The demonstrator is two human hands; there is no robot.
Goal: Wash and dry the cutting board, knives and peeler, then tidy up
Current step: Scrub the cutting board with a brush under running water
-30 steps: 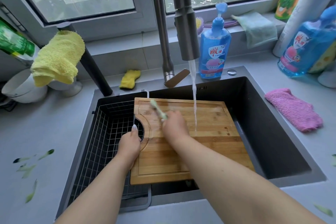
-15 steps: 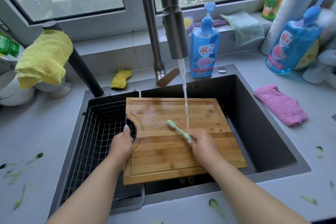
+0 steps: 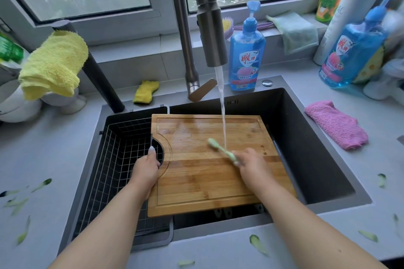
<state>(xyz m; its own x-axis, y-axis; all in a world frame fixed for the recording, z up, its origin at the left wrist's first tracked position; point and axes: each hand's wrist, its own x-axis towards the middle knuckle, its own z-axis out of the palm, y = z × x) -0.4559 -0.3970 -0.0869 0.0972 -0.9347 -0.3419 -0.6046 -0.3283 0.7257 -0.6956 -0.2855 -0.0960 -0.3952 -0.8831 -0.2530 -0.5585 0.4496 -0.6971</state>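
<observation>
The cutting board (image 3: 209, 166) is laid across the sink (image 3: 317, 159), bridging its front and back rims, with its left part over the wire basket (image 3: 118, 159). Its left edge is gripped by the left hand (image 3: 145, 169), the fingers curled into the handle cut-out. A green brush (image 3: 222, 150) is pinched in the right hand (image 3: 251, 165), its head pointing away from the fingers, just left of the water stream (image 3: 223, 116). The board is judged stiff, fairly heavy and slippery when wet; the cut-out is judged the safest hold. Beyond the right hand a pink cloth (image 3: 336, 124) is seen on the counter.
</observation>
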